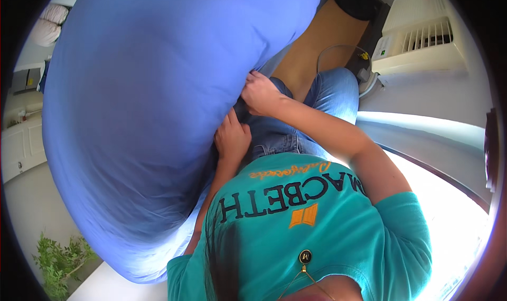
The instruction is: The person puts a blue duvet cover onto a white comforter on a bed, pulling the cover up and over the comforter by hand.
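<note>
A huge, puffy blue fabric bundle fills the left and middle of the head view. Its cloth is smooth with a few creases; whether it is a beanbag or a stuffed cover I cannot tell. At its right edge my right hand is closed, fingertips pinching the cloth where creases gather. Just below and to the left, my left hand has its fingers bent against the same edge, gripping it; the fingertips are partly hidden. The bundle's far side and underside are out of sight.
My legs in blue jeans are folded beside the bundle. A cream air conditioner unit stands at the upper right, with a cable and plug near my knee. Bright light comes from the right. A green plant is at the lower left.
</note>
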### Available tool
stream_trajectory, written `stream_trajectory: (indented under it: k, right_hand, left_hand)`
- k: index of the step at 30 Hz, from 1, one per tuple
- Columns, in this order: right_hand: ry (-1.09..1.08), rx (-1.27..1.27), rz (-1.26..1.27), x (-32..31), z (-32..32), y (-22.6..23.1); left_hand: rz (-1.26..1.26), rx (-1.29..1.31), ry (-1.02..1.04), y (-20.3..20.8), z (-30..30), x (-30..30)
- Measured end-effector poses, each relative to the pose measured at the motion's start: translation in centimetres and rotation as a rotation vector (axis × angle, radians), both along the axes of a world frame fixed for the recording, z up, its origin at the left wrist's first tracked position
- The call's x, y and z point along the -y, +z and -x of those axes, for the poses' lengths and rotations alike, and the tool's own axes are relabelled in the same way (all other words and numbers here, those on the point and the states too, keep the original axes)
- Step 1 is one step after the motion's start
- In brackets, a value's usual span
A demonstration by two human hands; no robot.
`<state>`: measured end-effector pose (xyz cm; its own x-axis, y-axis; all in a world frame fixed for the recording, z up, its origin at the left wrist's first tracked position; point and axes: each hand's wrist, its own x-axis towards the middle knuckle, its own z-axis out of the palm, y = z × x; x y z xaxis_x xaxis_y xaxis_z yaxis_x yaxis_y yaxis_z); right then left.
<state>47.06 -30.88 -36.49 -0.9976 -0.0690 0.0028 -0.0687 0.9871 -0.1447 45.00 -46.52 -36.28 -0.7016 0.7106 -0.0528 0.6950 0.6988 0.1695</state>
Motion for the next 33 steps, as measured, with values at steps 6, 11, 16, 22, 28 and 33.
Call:
stream_trajectory:
  k: [6,11,16,22,28,33]
  right_hand:
    - [0.118,-0.331,0.338,-2.5,-0.6,-2.3]
    - [-0.239,-0.559,0.342,-7.6,-4.5,-2.5]
    - [-0.297,-0.496,-0.002,-12.7,-3.9,-0.1]
    - [-0.272,-0.135,0.02,-13.5,-0.9,0.9]
    - [-0.332,-0.106,-0.339,-12.6,1.1,-1.5]
    - [-0.379,-0.194,-0.254,-9.8,-1.1,-0.1]
  left_hand:
    - [0.148,0.24,0.021,2.6,2.2,-2.2]
    - [-0.042,0.109,-0.258,3.0,-0.4,-1.0]
    - [-0.293,0.017,-0.441,3.4,0.2,-7.7]
    - [-0.283,-0.157,-0.28,-0.6,1.7,-12.6]
    - [-0.074,-0.25,-0.291,-2.8,2.5,-15.9]
    - [-0.243,-0.091,-0.357,-0.9,1.4,-10.8]
